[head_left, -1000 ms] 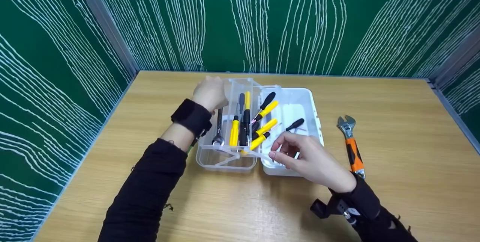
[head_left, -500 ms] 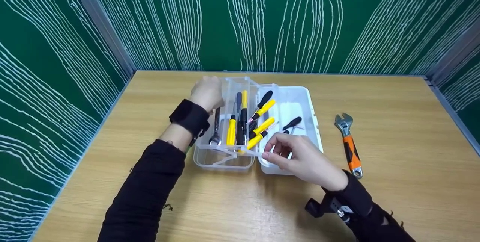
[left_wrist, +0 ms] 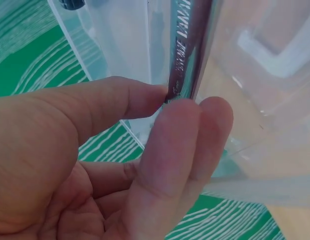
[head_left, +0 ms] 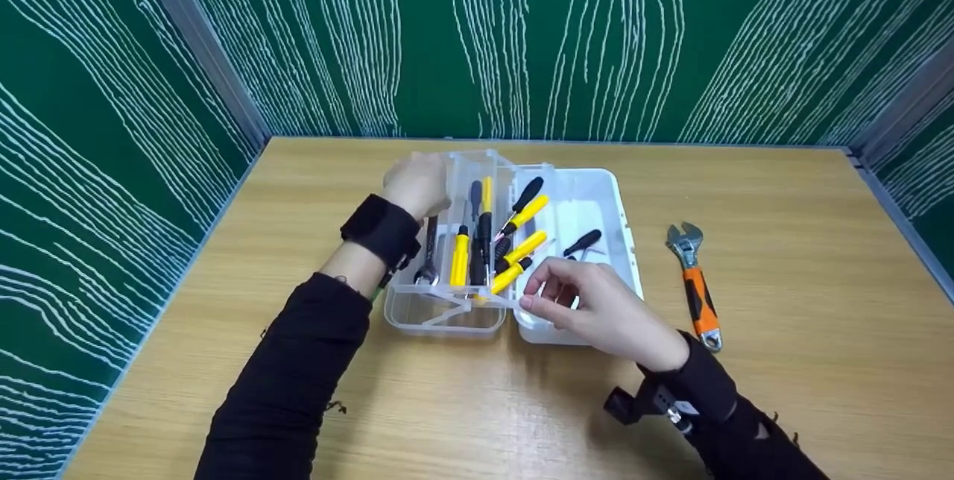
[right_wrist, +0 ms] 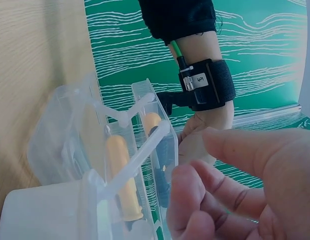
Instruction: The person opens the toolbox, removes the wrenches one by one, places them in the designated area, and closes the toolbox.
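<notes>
A chrome wrench stands lengthwise in the left tray compartment of a clear plastic toolbox. My left hand is at its far end; in the left wrist view the thumb and fingers pinch the tip of the lettered wrench shank. My right hand hovers over the front of the white box half, fingers loosely bent, nothing between thumb and fingertips. Its thumb tip is right by the hinge arm of the trays. Yellow screwdrivers and black-handled ones lie in the trays.
An adjustable wrench with an orange and black handle lies on the wooden table, right of the box. A small black-handled screwdriver lies in the white half. Green panels with white lines wall in the table.
The whole scene has shifted slightly left and up in the head view. Both hands keep nearly the same places at the toolbox.
</notes>
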A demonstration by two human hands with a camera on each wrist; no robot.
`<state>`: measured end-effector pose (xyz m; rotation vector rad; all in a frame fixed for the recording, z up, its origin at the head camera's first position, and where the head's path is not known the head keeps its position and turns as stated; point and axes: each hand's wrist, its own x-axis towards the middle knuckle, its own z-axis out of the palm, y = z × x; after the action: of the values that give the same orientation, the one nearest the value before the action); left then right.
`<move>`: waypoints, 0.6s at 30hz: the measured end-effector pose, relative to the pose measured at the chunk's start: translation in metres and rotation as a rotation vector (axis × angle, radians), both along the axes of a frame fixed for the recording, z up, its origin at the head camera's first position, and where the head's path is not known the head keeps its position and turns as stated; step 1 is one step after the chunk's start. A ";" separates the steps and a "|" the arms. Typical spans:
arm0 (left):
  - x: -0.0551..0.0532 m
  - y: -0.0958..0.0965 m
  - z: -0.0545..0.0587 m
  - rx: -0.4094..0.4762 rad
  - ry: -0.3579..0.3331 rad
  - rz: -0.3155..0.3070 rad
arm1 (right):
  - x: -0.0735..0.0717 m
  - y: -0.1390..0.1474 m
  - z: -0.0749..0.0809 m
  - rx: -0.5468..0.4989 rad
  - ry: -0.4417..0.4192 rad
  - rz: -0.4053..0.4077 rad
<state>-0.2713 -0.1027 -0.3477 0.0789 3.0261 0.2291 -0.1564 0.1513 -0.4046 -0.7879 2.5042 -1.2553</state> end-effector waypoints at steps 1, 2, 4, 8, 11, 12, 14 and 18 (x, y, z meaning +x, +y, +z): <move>0.000 0.000 0.000 0.005 -0.007 0.005 | -0.001 0.000 0.000 0.000 -0.001 -0.001; -0.001 0.000 0.000 0.012 -0.013 0.011 | -0.001 -0.001 0.001 0.001 0.000 -0.002; -0.001 0.001 0.000 0.016 -0.015 0.020 | -0.003 -0.002 0.002 -0.001 0.002 -0.002; -0.002 0.004 0.002 0.008 0.023 0.019 | -0.005 -0.005 0.004 -0.008 0.018 -0.002; -0.002 0.005 0.002 -0.009 0.046 0.017 | -0.006 -0.007 0.003 -0.014 0.034 0.004; -0.002 0.004 0.001 -0.015 0.048 0.017 | -0.007 -0.007 0.002 -0.016 0.036 0.008; -0.002 0.003 0.000 -0.021 0.046 0.019 | -0.008 -0.008 0.001 -0.017 0.038 0.008; -0.003 0.003 -0.002 -0.030 0.033 0.008 | -0.008 -0.007 0.000 -0.021 0.040 0.001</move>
<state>-0.2741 -0.1000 -0.3492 0.0692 3.0624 0.1851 -0.1643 0.1439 -0.4045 -0.8273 2.5255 -1.2795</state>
